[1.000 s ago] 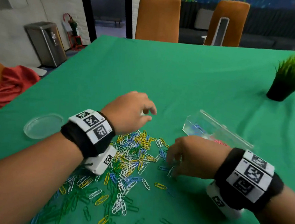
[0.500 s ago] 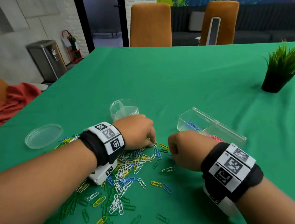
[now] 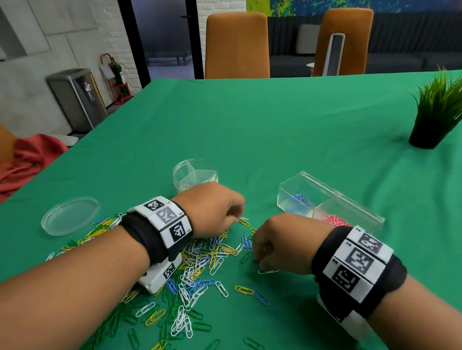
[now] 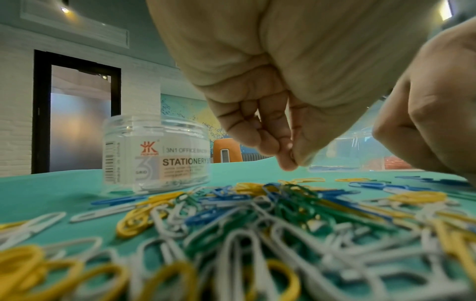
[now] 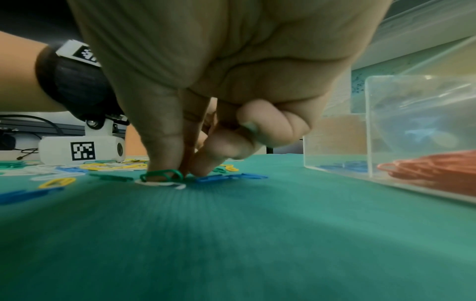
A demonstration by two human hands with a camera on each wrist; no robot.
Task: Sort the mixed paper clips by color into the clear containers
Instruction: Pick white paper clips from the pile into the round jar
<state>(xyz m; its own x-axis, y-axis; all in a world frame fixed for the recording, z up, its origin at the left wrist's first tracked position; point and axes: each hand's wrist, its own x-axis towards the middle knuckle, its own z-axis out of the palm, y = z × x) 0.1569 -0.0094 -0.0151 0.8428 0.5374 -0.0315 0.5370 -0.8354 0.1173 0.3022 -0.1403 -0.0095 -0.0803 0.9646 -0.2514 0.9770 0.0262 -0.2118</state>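
A mixed pile of white, yellow, blue and green paper clips [image 3: 202, 261] lies on the green table [image 3: 298, 130]. My left hand [image 3: 234, 217] hovers at the pile's far edge with thumb and fingers pinched together [image 4: 291, 160], and a white clip [image 3: 244, 219] sticks out from them. My right hand [image 3: 260, 262] is down on the cloth, its thumb and fingertips [image 5: 185, 171] pinching at a green clip [image 5: 162, 175] that lies over a white one [image 5: 159, 184]. A blue clip [image 5: 231, 177] lies beside them.
A round divided clear jar [image 3: 195, 174] stands just beyond the left hand. Beyond my right hand is a clear two-part box [image 3: 334, 195] holding blue clips [image 3: 301, 202] and pink clips [image 3: 334, 220]. A clear lid [image 3: 69, 215] lies left, a potted plant [image 3: 436, 117] far right.
My left hand came back from over the round jar down to the pile's far edge and closed its fingers. My right hand stayed low and curled tighter.
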